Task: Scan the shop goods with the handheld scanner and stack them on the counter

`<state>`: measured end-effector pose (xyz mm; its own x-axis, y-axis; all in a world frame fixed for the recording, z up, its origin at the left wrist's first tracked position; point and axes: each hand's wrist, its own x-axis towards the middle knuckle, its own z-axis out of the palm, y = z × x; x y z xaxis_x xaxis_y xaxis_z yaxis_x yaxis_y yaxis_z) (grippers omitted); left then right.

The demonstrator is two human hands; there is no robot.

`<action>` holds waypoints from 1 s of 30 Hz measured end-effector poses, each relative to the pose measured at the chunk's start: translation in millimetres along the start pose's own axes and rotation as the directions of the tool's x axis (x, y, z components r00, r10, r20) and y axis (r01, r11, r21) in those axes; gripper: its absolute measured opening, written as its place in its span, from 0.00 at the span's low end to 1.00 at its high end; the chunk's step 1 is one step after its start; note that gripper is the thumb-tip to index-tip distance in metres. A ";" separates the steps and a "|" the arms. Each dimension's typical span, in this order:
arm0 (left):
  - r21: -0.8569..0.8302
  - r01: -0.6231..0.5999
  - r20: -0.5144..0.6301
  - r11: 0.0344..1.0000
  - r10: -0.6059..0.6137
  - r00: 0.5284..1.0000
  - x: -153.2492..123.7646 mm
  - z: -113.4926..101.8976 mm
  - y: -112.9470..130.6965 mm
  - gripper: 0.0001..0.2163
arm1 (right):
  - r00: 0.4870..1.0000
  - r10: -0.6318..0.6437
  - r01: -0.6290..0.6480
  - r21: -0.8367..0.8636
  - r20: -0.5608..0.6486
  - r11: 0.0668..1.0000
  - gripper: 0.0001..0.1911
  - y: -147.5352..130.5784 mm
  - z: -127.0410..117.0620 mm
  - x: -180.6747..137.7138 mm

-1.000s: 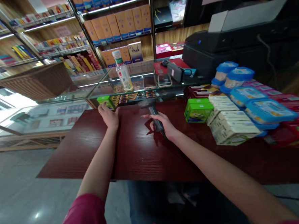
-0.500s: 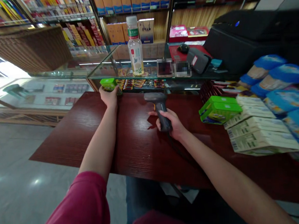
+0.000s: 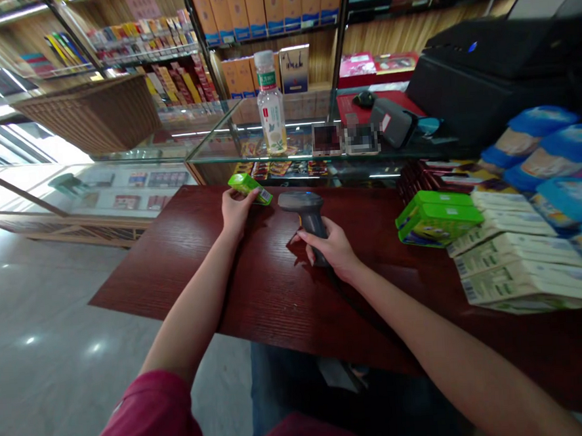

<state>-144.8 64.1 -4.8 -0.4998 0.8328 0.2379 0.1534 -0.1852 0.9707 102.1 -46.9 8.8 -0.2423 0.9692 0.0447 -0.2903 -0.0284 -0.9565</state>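
Observation:
My left hand (image 3: pixel 235 210) is closed around a small green box (image 3: pixel 246 184) with a barcode label, tilted up off the far edge of the dark red wooden counter (image 3: pixel 185 264). My right hand (image 3: pixel 333 247) grips the handle of a grey barcode scanner (image 3: pixel 306 209), whose head points toward the green box, a short gap apart. A cable runs from the scanner back along my right arm.
Green boxes (image 3: pixel 436 217), pale cartons (image 3: pixel 510 257) and blue-lidded packs (image 3: pixel 553 156) are stacked at the right. Behind is a glass display case (image 3: pixel 208 154) with a drink bottle (image 3: pixel 271 104), a black printer (image 3: pixel 489 74), and shelves of goods.
My left hand has lifted the green box from the counter's far edge and brought it right, tilted toward the scanner. My right hand holds the scanner in nearly the same place.

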 end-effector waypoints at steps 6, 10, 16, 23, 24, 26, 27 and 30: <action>-0.026 0.024 0.030 0.999 -0.024 0.999 2.7 4.1 0.7 0.24 | 1.000 0.005 -0.005 0.010 0.004 1.000 0.20 0.0 -0.9 2.0; -0.045 0.040 0.033 0.998 -0.038 0.999 1.0 3.5 2.5 0.24 | 1.000 0.000 0.000 -0.001 -0.026 1.000 0.21 2.3 -0.6 1.9; 0.148 -0.101 0.091 0.984 0.088 0.992 -5.8 1.6 9.4 0.26 | 0.993 -0.069 0.068 -0.011 -0.098 0.998 0.23 2.2 -2.0 -2.9; 0.337 -0.365 0.383 0.868 0.228 0.895 -8.5 0.5 15.0 0.27 | 0.882 -0.287 0.275 -0.087 -0.375 0.958 0.21 -29.8 -20.8 -20.0; 0.284 -0.357 0.455 0.890 0.203 0.867 -9.3 0.6 15.4 0.27 | 0.855 -0.314 0.301 -0.100 -0.413 0.949 0.21 -35.5 -26.2 -25.2; 0.174 -0.336 0.586 0.926 0.176 0.791 -13.6 2.6 16.8 0.29 | 0.803 -0.372 0.360 -0.120 -0.466 0.925 0.18 -45.8 -38.1 -38.9; 0.132 -0.327 0.635 0.936 0.174 0.752 -17.7 5.3 18.2 0.30 | 0.782 -0.400 0.388 -0.129 -0.478 0.913 0.16 -50.3 -44.4 -47.3; 0.079 -0.321 0.732 0.944 0.163 0.661 -41.1 22.8 25.7 0.29 | 0.743 -0.470 0.454 -0.157 -0.477 0.877 0.11 -62.4 -62.5 -76.3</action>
<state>-100.9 37.0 9.6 0.3188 0.9024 0.2900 0.3728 -0.4007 0.8370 196.6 -103.8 47.1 0.3982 0.8498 0.3454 -0.2195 0.4538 -0.8636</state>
